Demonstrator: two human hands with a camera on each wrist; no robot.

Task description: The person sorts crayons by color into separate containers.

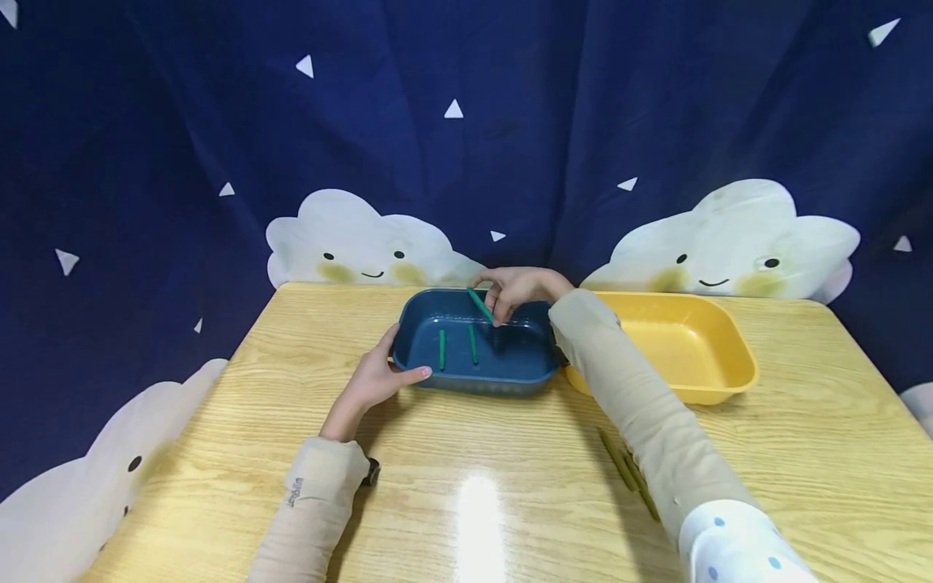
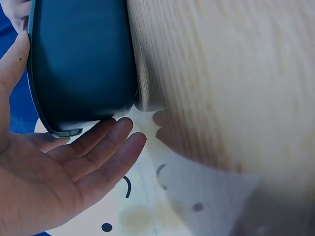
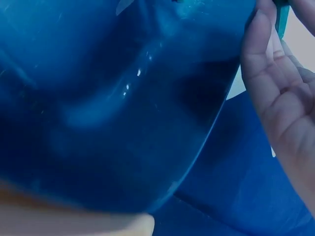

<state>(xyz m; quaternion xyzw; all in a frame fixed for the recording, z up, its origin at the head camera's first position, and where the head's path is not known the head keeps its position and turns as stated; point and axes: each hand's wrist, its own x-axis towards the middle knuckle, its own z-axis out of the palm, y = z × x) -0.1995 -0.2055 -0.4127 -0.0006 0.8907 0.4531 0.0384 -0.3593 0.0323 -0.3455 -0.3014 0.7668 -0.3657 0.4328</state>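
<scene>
A dark blue plastic bin (image 1: 503, 379) stands on the table, with two short green sticks (image 1: 441, 350) lying in it. Over its far rim, my right hand (image 1: 513, 290) pinches another green stick (image 1: 479, 304), held at a slant. In the right wrist view that hand is beside the bin wall, with just a bit of the green stick showing at the top. My left hand (image 1: 375, 376) rests at the bin's near left corner, thumb by the front rim. The left wrist view shows its fingers (image 2: 106, 152) loosely extended against the bin's end.
To the right stands a yellow bin (image 1: 678, 348), partly behind the right forearm. Several olive-green sticks (image 1: 619, 461) lie on the wooden table (image 1: 415, 486) beside the right sleeve. A dark blue curtain (image 1: 510, 162) with clouds and white triangles hangs behind the table.
</scene>
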